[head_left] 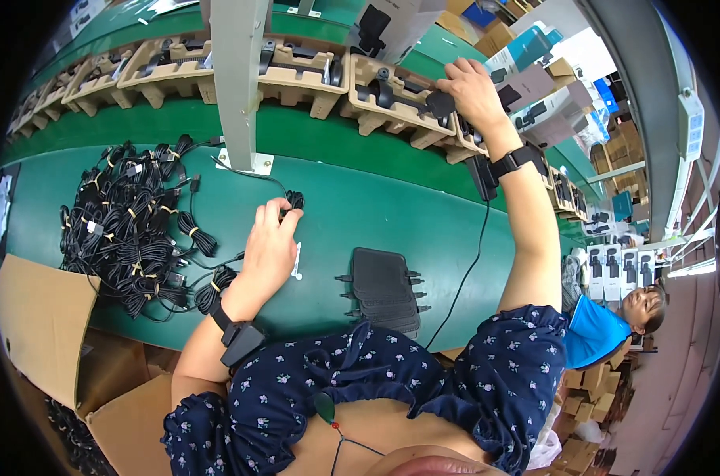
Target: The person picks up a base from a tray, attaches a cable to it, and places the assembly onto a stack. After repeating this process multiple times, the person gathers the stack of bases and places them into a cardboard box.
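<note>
My left hand (270, 247) rests on the green table with its fingertips closed on a coiled black cable (295, 198); a loose end of it runs up and left toward the metal post. To its left lies a heap of black cables (130, 226), bundled with pale bands. My right hand (472, 94) reaches far right over a brown moulded tray (388, 119) of black parts. Its fingers are curled at a flat black part (440, 104) along the tray's edge, partly hidden by the hand. Between my arms lies a stack of flat black pieces (380, 276) with side tabs.
A grey metal post (237, 79) stands bolted to the table. Behind it, more moulded trays (168, 70) line a raised green ledge. Printed boxes (396, 28) stand at the back. An open cardboard carton (47, 333) is at lower left. A person in blue (598, 329) is at right.
</note>
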The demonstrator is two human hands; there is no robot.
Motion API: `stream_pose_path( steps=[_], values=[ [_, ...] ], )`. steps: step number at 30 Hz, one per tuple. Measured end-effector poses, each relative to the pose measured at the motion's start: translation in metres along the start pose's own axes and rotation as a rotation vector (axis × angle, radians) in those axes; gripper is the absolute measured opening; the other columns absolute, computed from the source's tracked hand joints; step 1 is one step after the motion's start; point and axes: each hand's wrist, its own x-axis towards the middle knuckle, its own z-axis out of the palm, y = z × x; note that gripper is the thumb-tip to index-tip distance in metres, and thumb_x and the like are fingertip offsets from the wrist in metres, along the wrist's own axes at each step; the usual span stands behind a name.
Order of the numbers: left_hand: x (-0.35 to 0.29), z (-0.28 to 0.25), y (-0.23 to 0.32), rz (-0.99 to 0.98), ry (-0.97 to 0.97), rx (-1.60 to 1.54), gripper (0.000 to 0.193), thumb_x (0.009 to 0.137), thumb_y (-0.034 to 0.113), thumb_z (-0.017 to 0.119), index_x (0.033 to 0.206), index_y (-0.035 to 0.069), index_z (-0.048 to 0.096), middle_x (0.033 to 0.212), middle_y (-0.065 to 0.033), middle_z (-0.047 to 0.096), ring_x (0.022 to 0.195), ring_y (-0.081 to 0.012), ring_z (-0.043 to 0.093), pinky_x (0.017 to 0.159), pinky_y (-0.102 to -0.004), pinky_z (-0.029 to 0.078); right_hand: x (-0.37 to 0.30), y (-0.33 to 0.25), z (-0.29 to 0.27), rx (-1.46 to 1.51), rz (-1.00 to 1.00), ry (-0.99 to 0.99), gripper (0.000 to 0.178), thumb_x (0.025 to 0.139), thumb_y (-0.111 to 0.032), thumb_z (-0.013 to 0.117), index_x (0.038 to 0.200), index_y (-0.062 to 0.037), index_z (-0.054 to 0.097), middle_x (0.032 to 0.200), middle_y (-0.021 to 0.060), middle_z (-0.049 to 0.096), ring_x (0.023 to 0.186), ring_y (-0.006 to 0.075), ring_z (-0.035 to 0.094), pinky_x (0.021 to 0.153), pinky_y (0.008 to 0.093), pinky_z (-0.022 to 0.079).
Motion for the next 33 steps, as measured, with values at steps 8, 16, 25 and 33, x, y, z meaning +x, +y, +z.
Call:
stream_pose_path(
  steps=[8, 16, 25, 33],
  values=[
    [0.003, -0.003, -0.002, -0.013, -0.05, -0.03, 0.041, 0.066, -0.011, 0.055, 0.106, -0.001, 0.056, 0.111, -0.017, 0.047, 0.097, -0.0343, 0.049, 0.079, -0.0414, 0.047, 0.008, 0.01, 0.003, 0.02, -0.24, -0.025, 0.014, 0.068, -0.008, 0.058, 0.078, -0.015, 0.065, 0.091, 0.002, 0.053, 0.1, 0.0207, 0.049, 0.091, 0.0315, 0.041],
    [0.004, -0.003, -0.001, -0.057, -0.059, -0.061, 0.039, 0.068, -0.012, 0.052, 0.104, 0.0, 0.056, 0.112, -0.0177, 0.046, 0.1, -0.0368, 0.049, 0.081, -0.041, 0.046, 0.024, -0.012, 0.051, 0.238, -0.111, 0.166, 0.027, 0.07, -0.012, 0.061, 0.097, -0.0141, 0.066, 0.113, 0.0055, 0.055, 0.113, 0.0245, 0.048, 0.1, 0.0376, 0.037],
    [0.007, -0.004, 0.002, 0.004, -0.041, -0.03, 0.037, 0.067, -0.011, 0.055, 0.103, -0.002, 0.057, 0.107, -0.0179, 0.047, 0.095, -0.0351, 0.05, 0.077, -0.0414, 0.047, 0.016, -0.043, 0.122, 0.945, 0.494, 0.248, 0.03, 0.086, -0.027, 0.059, 0.109, -0.0076, 0.061, 0.116, 0.0138, 0.055, 0.111, 0.0323, 0.05, 0.095, 0.0396, 0.04],
    [0.008, 0.001, 0.003, 0.011, -0.034, -0.027, 0.038, 0.067, -0.011, 0.054, 0.103, 0.001, 0.055, 0.109, -0.0185, 0.046, 0.1, -0.0373, 0.05, 0.082, -0.042, 0.046, -0.004, -0.036, 0.141, 0.505, 0.868, 0.06, 0.044, 0.091, -0.037, 0.05, 0.128, -0.0148, 0.051, 0.136, 0.0173, 0.044, 0.127, 0.0341, 0.038, 0.105, 0.0485, 0.029]
  ],
)
